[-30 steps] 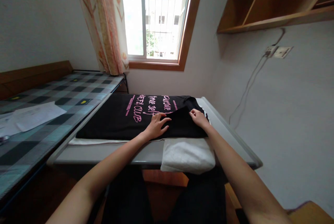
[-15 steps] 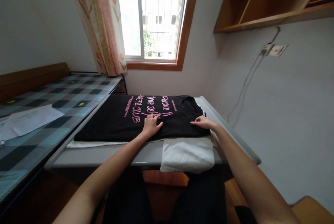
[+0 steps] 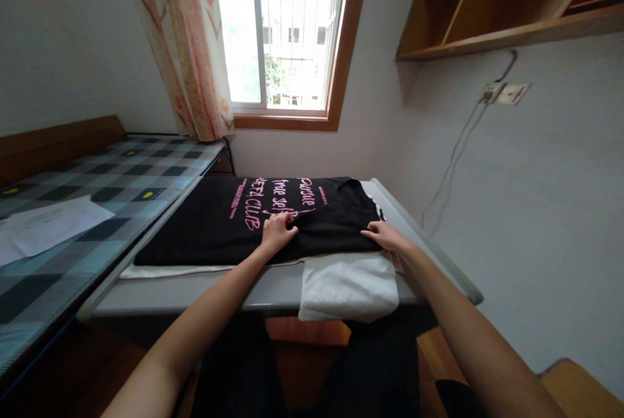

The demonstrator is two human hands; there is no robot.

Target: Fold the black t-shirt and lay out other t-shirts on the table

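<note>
A black T-shirt (image 3: pixel 205 229) with pink lettering lies on a grey table, its neckline toward the right. My left hand (image 3: pixel 277 231) pinches the cloth at the middle of the near side, fingers closed. At the shoulder and sleeve end, my right hand (image 3: pixel 385 236) is also closed on the black cloth. Between the two hands the fabric is raised in a fold that covers the end of the top line of lettering. Under the shirt, white cloth (image 3: pixel 175 270) shows along the near edge, and a white sleeve-like piece (image 3: pixel 348 288) hangs over the table's front edge.
The grey table (image 3: pixel 205 294) stands before my legs. At left is a bed (image 3: pixel 160 164) with a checked cover and paper sheets (image 3: pixel 53 226). A curtain (image 3: pixel 190 47) hangs by the window. A wooden shelf (image 3: pixel 468 41) and a socket with cables (image 3: pixel 507 93) are on the right wall.
The black cloth between my hands has lifted and folded inward, covering more of the lettering. My right hand has shifted slightly right and toward me. The view has shifted a little.
</note>
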